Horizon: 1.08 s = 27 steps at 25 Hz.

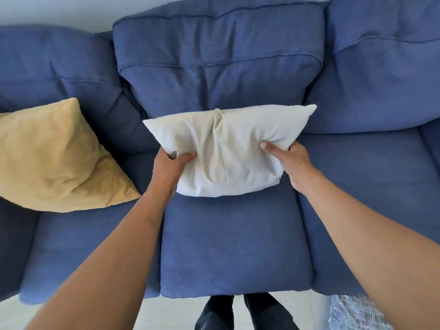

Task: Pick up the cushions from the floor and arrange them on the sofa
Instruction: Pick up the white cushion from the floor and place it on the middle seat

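Observation:
A white cushion (226, 148) is against the middle backrest of the blue sofa (233, 246), over the middle seat. My left hand (169, 167) grips its lower left edge, thumb on the front. My right hand (289, 160) grips its lower right edge the same way. Whether its bottom touches the seat I cannot tell. A yellow cushion (54, 158) leans on the left seat against the left backrest, one corner pointing up.
The sofa's right seat (369, 191) holds nothing. My dark-clad legs and feet (245, 313) stand on pale floor at the sofa's front edge. A striped blue-and-white fabric thing (354, 313) lies on the floor at the lower right.

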### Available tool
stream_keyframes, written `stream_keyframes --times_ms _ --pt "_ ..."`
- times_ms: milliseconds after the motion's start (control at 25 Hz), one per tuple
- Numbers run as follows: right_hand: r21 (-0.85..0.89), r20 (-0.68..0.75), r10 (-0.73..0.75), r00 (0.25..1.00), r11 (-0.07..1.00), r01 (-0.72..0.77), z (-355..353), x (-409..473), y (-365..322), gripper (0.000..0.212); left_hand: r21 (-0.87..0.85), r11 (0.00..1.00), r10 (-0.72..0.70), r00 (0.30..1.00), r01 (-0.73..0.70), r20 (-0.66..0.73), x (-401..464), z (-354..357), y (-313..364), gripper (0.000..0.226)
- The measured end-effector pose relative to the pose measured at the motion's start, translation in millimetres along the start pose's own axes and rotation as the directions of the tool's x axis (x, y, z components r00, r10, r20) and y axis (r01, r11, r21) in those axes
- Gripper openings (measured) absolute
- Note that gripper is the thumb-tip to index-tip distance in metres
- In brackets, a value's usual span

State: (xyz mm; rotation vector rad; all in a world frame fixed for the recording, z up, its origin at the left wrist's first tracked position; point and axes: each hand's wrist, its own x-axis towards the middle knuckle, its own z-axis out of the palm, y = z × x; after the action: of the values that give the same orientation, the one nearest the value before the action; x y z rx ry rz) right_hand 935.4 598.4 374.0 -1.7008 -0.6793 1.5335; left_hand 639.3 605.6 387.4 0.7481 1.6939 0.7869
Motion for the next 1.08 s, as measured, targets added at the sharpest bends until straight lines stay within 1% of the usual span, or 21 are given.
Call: stream_keyframes --times_ms 80,160,240,320,400,440,480,520,560,600,640,720,800,840,880,960,1000,1080 --pt "-0.081 0.07 0.087 0.994 0.993 -0.081 2 22 8 0.067 0.062 0.995 -0.076 0.996 0.073 0.042 24 6 -9 0.068" --pt "-0.146 0.125 0.146 0.981 0.981 -0.128 2 35 12 0.061 0.13 0.981 -0.153 0.986 0.143 0.072 38 8 -14 0.062" --pt "-0.155 0.103 0.14 0.985 0.98 -0.123 1 47 7 0.057 0.15 0.971 -0.196 0.979 0.187 0.051 52 3 -9 0.053" --pt "-0.135 0.007 0.076 0.997 0.988 -0.074 -3 61 -9 0.054 0.087 0.983 -0.16 0.987 0.16 -0.016 69 -4 6 0.05" --pt "-0.071 -0.093 0.0 0.996 0.997 -0.007 -5 72 -31 0.051 -0.022 0.995 -0.099 0.989 0.097 -0.114 83 -9 29 0.056" --pt "-0.037 -0.116 -0.014 0.993 0.999 0.009 -5 78 -40 0.049 -0.077 0.994 -0.089 0.986 0.079 -0.144 91 -11 40 0.056" --pt "-0.028 -0.121 -0.024 0.992 0.999 0.021 -4 83 -49 0.043 -0.102 0.993 -0.077 0.986 0.062 -0.146 96 -10 50 0.045" --pt "-0.045 -0.112 -0.044 0.993 0.998 0.039 -3 89 -53 0.033 -0.077 0.996 -0.051 0.99 0.041 -0.134 100 -9 56 0.025" --pt "-0.081 -0.112 -0.071 0.991 0.995 0.062 -3 92 -57 0.021 -0.021 1.0 -0.013 0.989 0.01 -0.145 101 -7 60 0.009" --pt "-0.133 -0.131 -0.119 0.984 0.986 0.102 -4 96 -57 0.017 0.053 0.998 0.043 0.983 -0.034 -0.18 101 -6 60 0.014" --pt "-0.183 -0.164 -0.169 0.972 0.973 0.138 -6 98 -57 0.021 0.124 0.99 0.096 0.968 -0.069 -0.23 101 -7 57 0.018" --pt "-0.251 -0.23 -0.238 0.944 0.951 0.179 -11 98 -56 0.03 0.186 0.976 0.17 0.939 -0.117 -0.3 98 -11 53 0.017" --pt "-0.26 -0.248 -0.263 0.932 0.945 0.197 -14 97 -54 0.029 0.178 0.976 0.18 0.934 -0.129 -0.308 93 -13 51 0.016" --pt "-0.24 -0.246 -0.245 0.938 0.953 0.186 -14 97 -53 0.024 0.152 0.98 0.174 0.935 -0.132 -0.309 92 -14 51 0.015" --pt "-0.22 -0.241 -0.222 0.945 0.961 0.169 -14 98 -52 0.024 0.132 0.982 0.168 0.935 -0.132 -0.312 92 -15 51 0.015" --pt "-0.212 -0.241 -0.183 0.953 0.968 0.132 -12 93 -54 0.037 0.102 0.987 0.153 0.933 -0.127 -0.325 86 -15 54 0.016" --pt "-0.238 -0.259 -0.165 0.952 0.966 0.103 -13 87 -53 0.046 0.118 0.985 0.156 0.927 -0.123 -0.34 80 -16 54 0.019" --pt "-0.334 -0.299 -0.135 0.945 0.942 0.029 -19 66 -48 0.063 0.246 0.964 0.194 0.908 -0.105 -0.372 58 -14 49 0.023"
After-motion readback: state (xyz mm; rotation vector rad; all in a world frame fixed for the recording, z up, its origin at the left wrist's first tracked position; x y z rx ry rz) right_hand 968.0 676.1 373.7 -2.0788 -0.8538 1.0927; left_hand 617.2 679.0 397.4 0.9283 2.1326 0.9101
